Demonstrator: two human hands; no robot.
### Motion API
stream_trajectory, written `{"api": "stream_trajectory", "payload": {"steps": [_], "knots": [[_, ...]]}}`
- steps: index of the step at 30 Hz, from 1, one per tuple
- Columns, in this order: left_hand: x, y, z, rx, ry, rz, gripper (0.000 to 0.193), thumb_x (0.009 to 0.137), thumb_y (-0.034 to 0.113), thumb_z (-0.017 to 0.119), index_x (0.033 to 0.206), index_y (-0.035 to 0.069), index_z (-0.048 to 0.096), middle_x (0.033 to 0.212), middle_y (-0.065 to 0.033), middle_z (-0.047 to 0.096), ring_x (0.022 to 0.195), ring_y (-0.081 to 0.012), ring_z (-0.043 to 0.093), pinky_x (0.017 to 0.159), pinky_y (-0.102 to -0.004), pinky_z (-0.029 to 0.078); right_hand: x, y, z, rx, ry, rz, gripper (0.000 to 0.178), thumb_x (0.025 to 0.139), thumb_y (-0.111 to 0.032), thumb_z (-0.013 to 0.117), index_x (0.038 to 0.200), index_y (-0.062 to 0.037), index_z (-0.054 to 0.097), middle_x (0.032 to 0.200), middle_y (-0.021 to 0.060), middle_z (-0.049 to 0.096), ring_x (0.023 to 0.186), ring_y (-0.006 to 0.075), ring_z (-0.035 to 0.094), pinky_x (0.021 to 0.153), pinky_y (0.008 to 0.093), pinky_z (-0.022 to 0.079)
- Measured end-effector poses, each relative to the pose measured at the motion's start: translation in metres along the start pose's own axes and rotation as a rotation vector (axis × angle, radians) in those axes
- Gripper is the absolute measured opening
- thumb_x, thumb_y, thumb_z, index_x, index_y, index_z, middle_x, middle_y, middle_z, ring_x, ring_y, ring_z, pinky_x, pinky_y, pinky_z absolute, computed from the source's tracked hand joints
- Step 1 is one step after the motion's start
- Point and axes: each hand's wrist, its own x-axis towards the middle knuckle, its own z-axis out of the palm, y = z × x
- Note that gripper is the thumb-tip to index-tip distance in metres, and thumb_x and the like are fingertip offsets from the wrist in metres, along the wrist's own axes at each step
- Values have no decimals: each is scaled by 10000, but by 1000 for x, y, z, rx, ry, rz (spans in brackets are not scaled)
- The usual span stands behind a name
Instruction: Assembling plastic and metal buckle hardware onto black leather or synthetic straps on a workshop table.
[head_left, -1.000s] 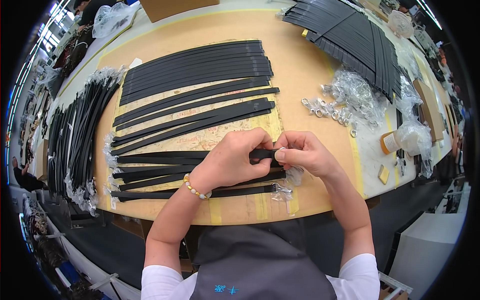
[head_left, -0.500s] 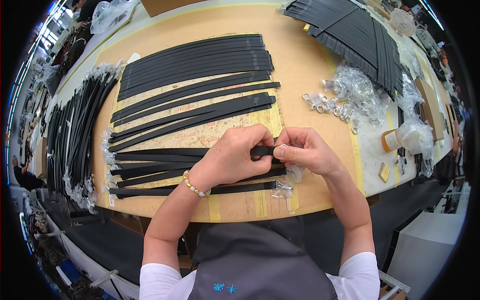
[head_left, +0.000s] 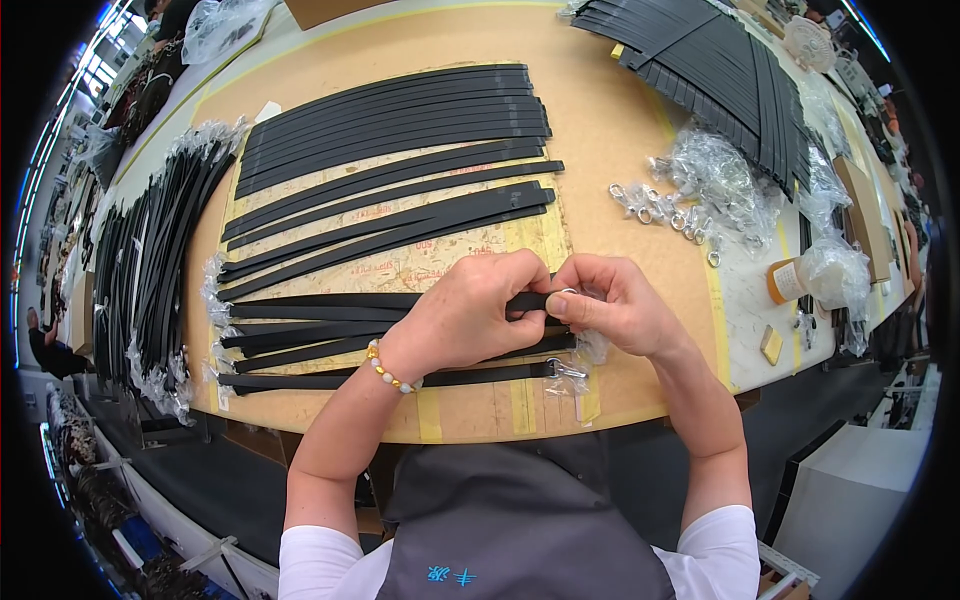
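Observation:
Near the front of the table, my left hand (head_left: 468,308) pinches a black strap (head_left: 526,303) close to its right end. My right hand (head_left: 615,308) meets it there, thumb and forefinger closed on the strap's tip. A bit of shiny metal, perhaps a ring, shows by the right thumb; its shape is mostly hidden. Beneath my hands lie several black straps with plastic-wrapped ends, and a metal clasp (head_left: 568,372) in clear plastic ends the nearest one. Beyond them, more loose straps (head_left: 400,222) and a flat row of straps (head_left: 395,130) rest on a stained, taped board.
Loose metal clasps (head_left: 668,212) lie right of my hands, beside crumpled clear plastic (head_left: 715,175). Farther back is a large strap stack (head_left: 700,75). An orange-brown container (head_left: 785,281) and a yellow block (head_left: 771,344) sit at right. Bundled straps (head_left: 160,260) line the left edge.
Both hands keep nearly the same grip on the strap. The view has shifted very slightly; nothing was taken up or let go.

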Motion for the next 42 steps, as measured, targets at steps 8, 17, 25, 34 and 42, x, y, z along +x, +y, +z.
{"api": "stream_trajectory", "payload": {"steps": [8, 17, 25, 34, 42], "knots": [[0, -3, 4, -51, 20, 68, 261, 755, 5, 754, 992, 3, 644, 825, -63, 677, 714, -135, 668, 615, -267, 553, -1, 2, 13, -181, 79, -98, 137, 950, -138, 662, 962, -1, 663, 782, -57, 585, 716, 11, 459, 604, 223, 378], [1, 12, -10, -194, -44, -45, 347, 754, -21, 744, 1082, 6, 632, 728, 19, 567, 628, -19, 502, 539, -189, 404, 1, 2, 5, 121, -75, -87, 203, 985, -223, 696, 941, -34, 639, 827, -57, 582, 740, 22, 495, 631, 211, 411], [2, 11, -12, -208, -76, -10, 344, 774, -28, 715, 1101, -4, 610, 713, 33, 543, 606, -12, 465, 540, -192, 384, -1, -4, -5, 75, -165, 18, 212, 981, -228, 713, 976, -23, 661, 839, -56, 603, 743, 22, 516, 634, 204, 420], [1, -4, -3, -490, -224, -128, 267, 869, -60, 602, 1132, -21, 578, 825, -33, 602, 750, -68, 547, 683, -242, 469, 2, 1, -9, -280, -127, -146, 170, 963, -150, 684, 1001, 15, 704, 782, -1, 621, 750, 41, 510, 647, 254, 436], [13, -25, 0, 143, -21, 25, 152, 906, 38, 683, 1051, 0, 662, 995, -117, 676, 965, -300, 629, 847, -377, 514, 26, 7, -75, -790, 745, -341, 177, 921, -179, 740, 1010, -30, 707, 886, 47, 677, 821, 139, 615, 747, 311, 500]]}}
